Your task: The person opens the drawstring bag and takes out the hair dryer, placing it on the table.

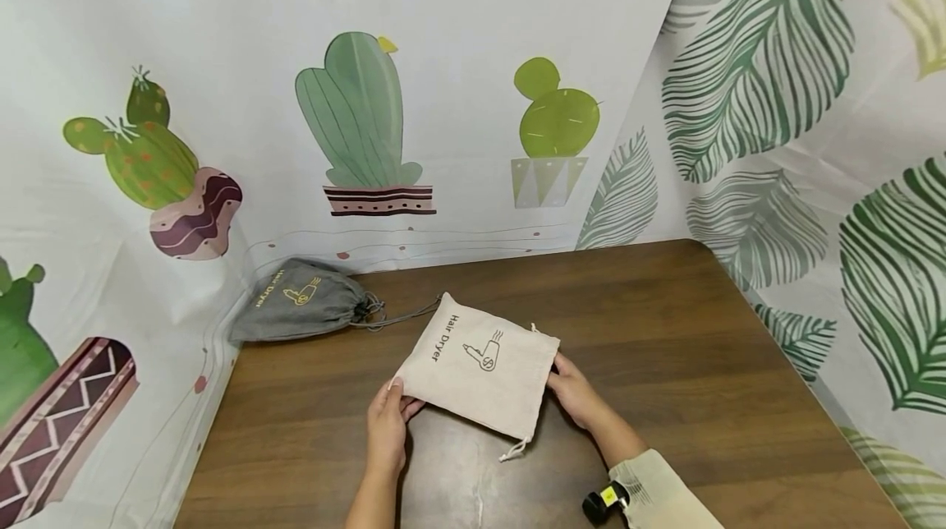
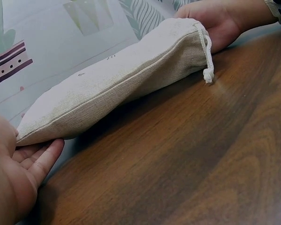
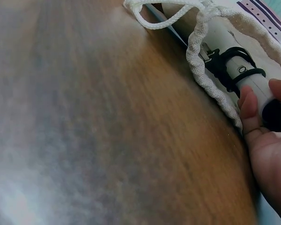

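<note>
The left hand point(image 1: 388, 424) is pinching a corner of the cream bag point(image 1: 458, 381), with its thumb on top and fingers under. At the bag's open mouth, the grip of the right hand point(image 1: 579, 399) is holding the end of a white tube point(image 3: 238, 64) (a black strap point(image 3: 218, 65) is going round it). The cream bag is being held over the bench point(image 1: 665, 324), between both hands. A gray bag point(image 1: 303, 317) is lying farther back on the left, by a sheet point(image 1: 473, 20) with cactus pictures.
</note>
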